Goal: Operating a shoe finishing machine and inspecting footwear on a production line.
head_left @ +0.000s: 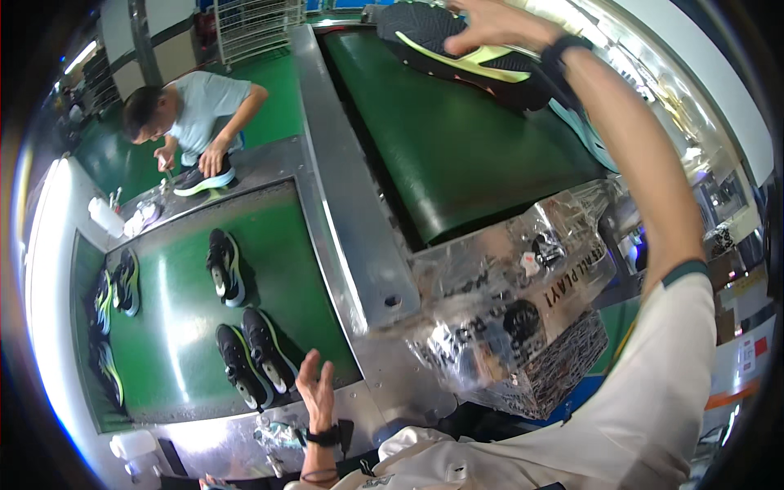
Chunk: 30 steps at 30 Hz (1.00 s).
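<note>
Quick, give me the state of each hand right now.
Left hand: open, fingers spread, holding nothing, beside the pair of black sneakers.
Right hand: open, fingers spread on the black and lime sneaker.

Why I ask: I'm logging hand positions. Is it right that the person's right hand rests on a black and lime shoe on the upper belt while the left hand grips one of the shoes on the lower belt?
Not quite. In the head view the right hand does rest on the black and lime shoe on the upper belt, but the left hand grips nothing: it hangs open beside the pair of shoes on the lower belt.
</note>
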Each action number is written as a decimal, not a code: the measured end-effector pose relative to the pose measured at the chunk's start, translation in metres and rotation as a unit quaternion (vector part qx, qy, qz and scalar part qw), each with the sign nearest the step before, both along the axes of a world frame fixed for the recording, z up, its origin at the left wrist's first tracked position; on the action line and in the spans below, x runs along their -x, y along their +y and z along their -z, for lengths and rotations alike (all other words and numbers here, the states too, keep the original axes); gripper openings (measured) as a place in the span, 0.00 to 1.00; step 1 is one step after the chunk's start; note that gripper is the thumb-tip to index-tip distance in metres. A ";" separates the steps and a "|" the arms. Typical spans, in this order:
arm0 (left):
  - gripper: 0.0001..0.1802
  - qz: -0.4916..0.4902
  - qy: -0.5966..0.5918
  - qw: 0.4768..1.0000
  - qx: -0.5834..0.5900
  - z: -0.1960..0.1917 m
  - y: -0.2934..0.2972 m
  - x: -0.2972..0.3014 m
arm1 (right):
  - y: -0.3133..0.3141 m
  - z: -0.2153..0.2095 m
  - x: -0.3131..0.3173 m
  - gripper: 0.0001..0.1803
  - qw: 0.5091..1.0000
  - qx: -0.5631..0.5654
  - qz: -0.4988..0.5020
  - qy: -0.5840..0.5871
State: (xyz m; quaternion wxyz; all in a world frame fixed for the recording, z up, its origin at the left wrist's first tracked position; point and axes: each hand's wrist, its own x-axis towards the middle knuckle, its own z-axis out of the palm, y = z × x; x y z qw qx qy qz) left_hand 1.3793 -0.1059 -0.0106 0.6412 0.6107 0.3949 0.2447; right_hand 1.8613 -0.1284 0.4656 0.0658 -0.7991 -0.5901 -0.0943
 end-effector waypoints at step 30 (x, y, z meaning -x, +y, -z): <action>0.49 0.517 -0.472 0.711 -0.073 -0.305 -0.401 -0.049 | -0.457 0.030 0.502 0.44 0.733 -0.424 0.364 -0.388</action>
